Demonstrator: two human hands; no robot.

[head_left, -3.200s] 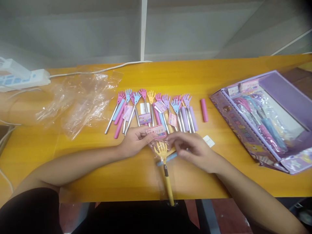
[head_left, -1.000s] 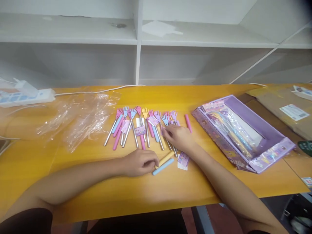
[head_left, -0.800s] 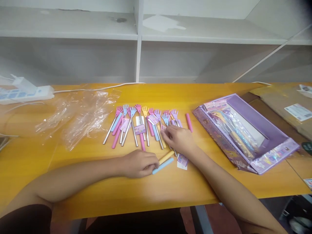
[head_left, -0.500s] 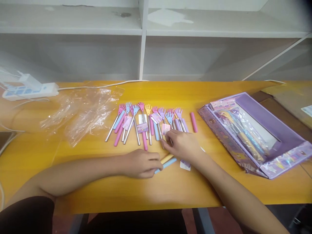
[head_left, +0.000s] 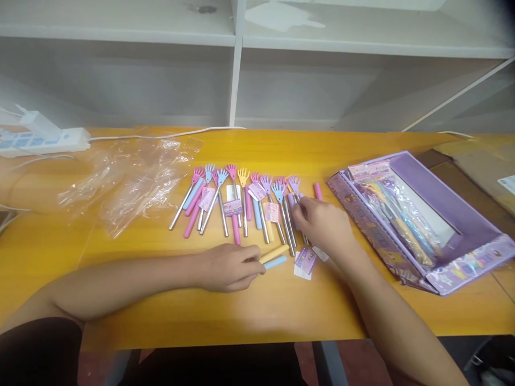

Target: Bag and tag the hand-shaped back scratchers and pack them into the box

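My left hand (head_left: 231, 268) rests on the table, fingers curled round the near ends of a yellow tube (head_left: 277, 252) and a light blue tube (head_left: 276, 262). My right hand (head_left: 324, 225) is closed at the right end of a row of back scratchers, its fingertips on the metal shaft of one with a purple hand-shaped head (head_left: 294, 184). Part of that shaft is hidden. Beside it lies a back scratcher with a blue head (head_left: 278, 190). Pink, blue and yellow tubes lie among the shafts, such as a pink tube (head_left: 193, 217). Printed tags (head_left: 272, 212) lie on some shafts.
An open purple display box (head_left: 426, 193) with bagged back scratchers (head_left: 398, 214) stands at the right. Crumpled clear plastic bags (head_left: 140, 187) lie at the left, near a white power strip (head_left: 68, 140). Loose cards (head_left: 304, 262) lie near my right wrist. A pink tube (head_left: 317, 191) lies behind my right hand.
My right hand has moved right along the row, from the tagged shafts near the middle to the purple-headed back scratcher. The left hand has shifted slightly at the yellow and blue tubes.
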